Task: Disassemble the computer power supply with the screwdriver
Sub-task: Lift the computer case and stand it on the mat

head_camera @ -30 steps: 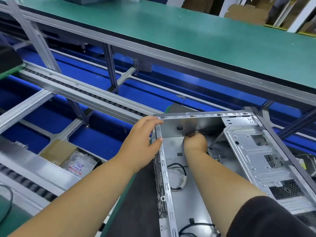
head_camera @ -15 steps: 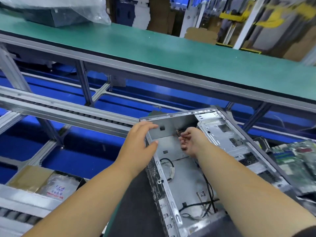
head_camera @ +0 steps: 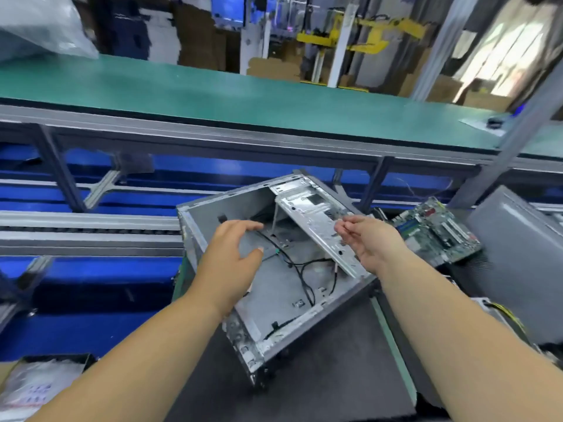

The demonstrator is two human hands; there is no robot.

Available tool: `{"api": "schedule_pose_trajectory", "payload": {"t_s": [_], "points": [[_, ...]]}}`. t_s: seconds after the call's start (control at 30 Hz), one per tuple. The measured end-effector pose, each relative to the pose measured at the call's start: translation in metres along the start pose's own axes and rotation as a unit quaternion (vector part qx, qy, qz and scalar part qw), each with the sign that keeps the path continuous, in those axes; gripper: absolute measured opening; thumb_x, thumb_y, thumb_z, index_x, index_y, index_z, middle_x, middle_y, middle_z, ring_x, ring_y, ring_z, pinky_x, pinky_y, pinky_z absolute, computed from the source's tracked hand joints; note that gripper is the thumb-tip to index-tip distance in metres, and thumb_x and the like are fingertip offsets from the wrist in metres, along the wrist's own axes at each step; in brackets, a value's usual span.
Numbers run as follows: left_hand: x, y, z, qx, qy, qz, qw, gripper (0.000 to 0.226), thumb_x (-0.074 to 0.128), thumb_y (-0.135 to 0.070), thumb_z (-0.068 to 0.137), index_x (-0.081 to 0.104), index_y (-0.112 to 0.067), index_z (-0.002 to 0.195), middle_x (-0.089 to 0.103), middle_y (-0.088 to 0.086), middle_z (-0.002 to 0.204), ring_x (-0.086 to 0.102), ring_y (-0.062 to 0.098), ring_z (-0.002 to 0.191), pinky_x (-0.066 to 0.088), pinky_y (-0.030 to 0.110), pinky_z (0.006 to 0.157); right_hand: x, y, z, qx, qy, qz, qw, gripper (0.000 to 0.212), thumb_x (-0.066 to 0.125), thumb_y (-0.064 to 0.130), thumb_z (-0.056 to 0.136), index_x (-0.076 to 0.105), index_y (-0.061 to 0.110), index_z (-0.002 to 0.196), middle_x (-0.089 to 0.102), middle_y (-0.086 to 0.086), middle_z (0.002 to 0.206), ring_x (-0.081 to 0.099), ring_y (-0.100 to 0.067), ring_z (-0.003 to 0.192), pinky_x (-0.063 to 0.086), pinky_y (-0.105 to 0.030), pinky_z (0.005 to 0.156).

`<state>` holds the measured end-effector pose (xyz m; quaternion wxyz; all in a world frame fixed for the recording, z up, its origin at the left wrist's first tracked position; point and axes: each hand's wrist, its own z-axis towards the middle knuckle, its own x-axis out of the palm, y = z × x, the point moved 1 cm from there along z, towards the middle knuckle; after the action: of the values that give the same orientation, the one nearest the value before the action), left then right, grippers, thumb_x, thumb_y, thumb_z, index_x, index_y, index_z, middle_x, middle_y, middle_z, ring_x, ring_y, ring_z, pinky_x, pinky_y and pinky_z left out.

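An open grey computer case point(head_camera: 274, 303) lies tilted on a black mat point(head_camera: 320, 379). Its silver drive cage point(head_camera: 316, 226) stands raised along the right side, and loose black cables point(head_camera: 304, 271) run across its floor. My left hand point(head_camera: 231, 254) hovers open over the case's left part, fingers spread, touching nothing that I can see. My right hand point(head_camera: 370, 239) is above the drive cage with thumb and fingertips drawn together; whether they pinch something small is unclear. No screwdriver is in view. A grey box with yellow wires point(head_camera: 499, 315) shows at the right edge.
A green motherboard point(head_camera: 435, 229) lies right of the case, beside a grey case panel point(head_camera: 518, 239). A long green bench point(head_camera: 243, 95) runs across the back above blue conveyor rails point(head_camera: 91, 220). Bagged parts point(head_camera: 30, 388) sit in a box at lower left.
My right hand has come out of the case's far corner and moved right, over the drive cage. My left hand let go of the case's left wall. The view swung right and up.
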<state>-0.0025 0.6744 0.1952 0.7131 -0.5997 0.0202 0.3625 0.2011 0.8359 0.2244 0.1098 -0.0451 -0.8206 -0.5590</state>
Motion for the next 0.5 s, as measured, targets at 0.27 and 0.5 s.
{"api": "schedule_pose_trajectory", "payload": {"t_s": [0.27, 0.5], "points": [[0.069, -0.055, 0.018, -0.022, 0.025, 0.024, 0.999, 0.032, 0.067, -0.017, 0.090, 0.061, -0.036, 0.115, 0.054, -0.009, 0.119, 0.054, 0.000, 0.101, 0.036, 0.015, 0.087, -0.118, 0.017, 0.033, -0.084, -0.056, -0.214, 0.972, 0.026, 0.045, 0.013, 0.097, 0.070, 0.015, 0.092, 0.048, 0.004, 0.063, 0.039, -0.012, 0.053, 0.030, -0.025, 0.049], [0.142, -0.085, 0.017, -0.042, 0.053, 0.057, 0.996, 0.036, 0.063, -0.016, 0.090, 0.060, -0.035, 0.120, 0.050, -0.011, 0.120, 0.052, 0.003, 0.108, 0.039, 0.023, 0.091, -0.218, -0.008, 0.071, -0.046, -0.047, -0.406, 0.911, 0.012, 0.055, 0.022, 0.081, 0.059, 0.012, 0.074, 0.053, -0.012, 0.069, 0.044, -0.022, 0.066, 0.033, -0.034, 0.065]]}}
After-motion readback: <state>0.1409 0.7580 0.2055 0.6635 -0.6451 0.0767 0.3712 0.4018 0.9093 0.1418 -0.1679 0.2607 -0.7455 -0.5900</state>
